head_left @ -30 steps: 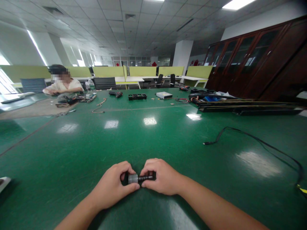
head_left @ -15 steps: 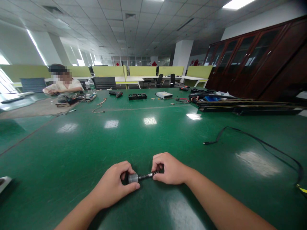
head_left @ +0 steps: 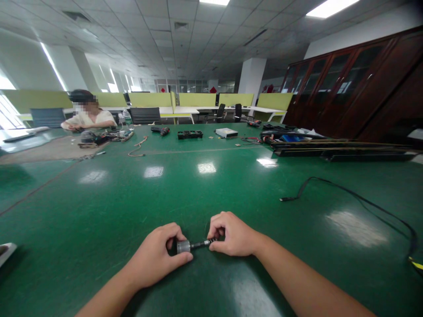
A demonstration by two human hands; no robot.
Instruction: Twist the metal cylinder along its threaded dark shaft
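Observation:
Low over the green table, my left hand (head_left: 161, 251) is closed round a grey metal cylinder (head_left: 183, 246), thumb on the near side and fingers on the far side. A slim dark shaft (head_left: 197, 245) runs out of the cylinder to the right, with a silver band and a spiral-looking end (head_left: 210, 241). At that end my right hand (head_left: 233, 235) pinches it between thumb and curled fingers. The fingertips partly cover the spiral end. Cylinder and shaft lie in one line between the two hands.
A black cable (head_left: 350, 188) curves over the table on the right. Farther back are a power drill (head_left: 161, 130), a black frame (head_left: 190, 134), a silver box (head_left: 226, 132) and dark rails (head_left: 330, 149). A person (head_left: 87, 114) sits at the far left.
My right hand has shifted very slightly left along the shaft, and a little more of the spiral end shows. The left hand keeps its hold on the cylinder.

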